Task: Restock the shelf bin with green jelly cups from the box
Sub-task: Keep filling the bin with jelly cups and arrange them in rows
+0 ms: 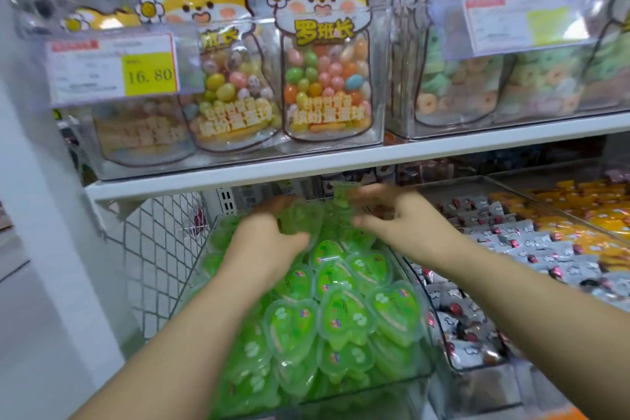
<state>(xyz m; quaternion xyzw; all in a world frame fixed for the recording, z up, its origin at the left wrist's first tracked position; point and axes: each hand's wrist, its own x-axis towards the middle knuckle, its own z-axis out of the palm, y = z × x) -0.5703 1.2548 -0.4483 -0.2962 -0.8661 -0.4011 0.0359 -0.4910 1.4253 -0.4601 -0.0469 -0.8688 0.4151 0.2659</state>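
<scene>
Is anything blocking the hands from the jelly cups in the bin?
Nothing visible. The left hand and right hand are at the cups at the rear of the bin, below the shelf.

This is a shop, in a sweets aisle. At ten o'clock a printed price tag (114, 66) showing 16.80 on a yellow patch hangs in a clear sleeve, and a second tag (526, 22) sits at one o'clock. Behind them, on a white shelf board (341, 160), stand rows of identical sealed candy bags (325, 78) with a cartoon fox and printed lettering, and at two o'clock bags of ring-shaped sweets (456, 85). Below the board, clear bins (358, 387) lie side by side, each holding one product: green jelly cups (341, 310) at six o'clock, grey wrapped sweets (511, 249) at three o'clock, orange packets (596, 211) beyond them. A white wire mesh panel (160, 249) closes the shelf end at nine o'clock.
</scene>
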